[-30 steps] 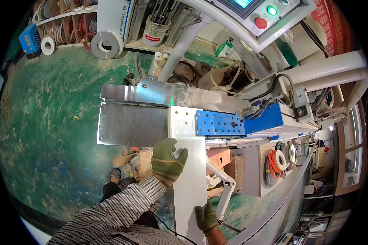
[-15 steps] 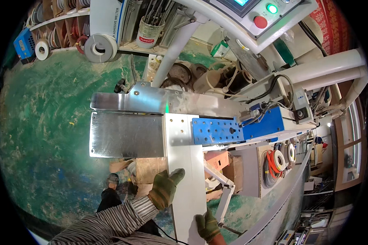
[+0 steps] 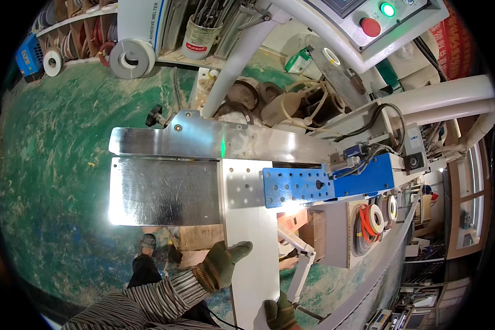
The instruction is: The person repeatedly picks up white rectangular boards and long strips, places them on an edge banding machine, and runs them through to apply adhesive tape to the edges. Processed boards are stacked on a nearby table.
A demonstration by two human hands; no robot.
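Observation:
A long white board point(image 3: 257, 258) with a few small holes near its far end runs away from me, its far end against an upright metal fence point(image 3: 269, 138). My left hand point(image 3: 224, 267), in a green knitted glove with a brown cuff, is closed on the board's left edge, thumb on top and fingers hidden beneath. Nearer to me, my right hand point(image 3: 281, 313), gloved alike, holds the right edge; its fingers are mostly hidden. A blue perforated plate point(image 3: 294, 188) overhangs the board's far right part. Left of the board lies a flat metal plate point(image 3: 165, 192).
A control panel with a red button point(image 3: 370, 27) and a lit green button point(image 3: 388, 10) hangs above. Beyond the fence stand a black knob point(image 3: 155, 116) and buckets point(image 3: 280, 109). Rolls of edge banding point(image 3: 131, 59) stand far left. A white jointed arm point(image 3: 301, 269) is right of the board.
The whole view has shifted slightly, with the machine sitting a little lower in it. Both hands keep their hold, and the board's far end stays at the fence.

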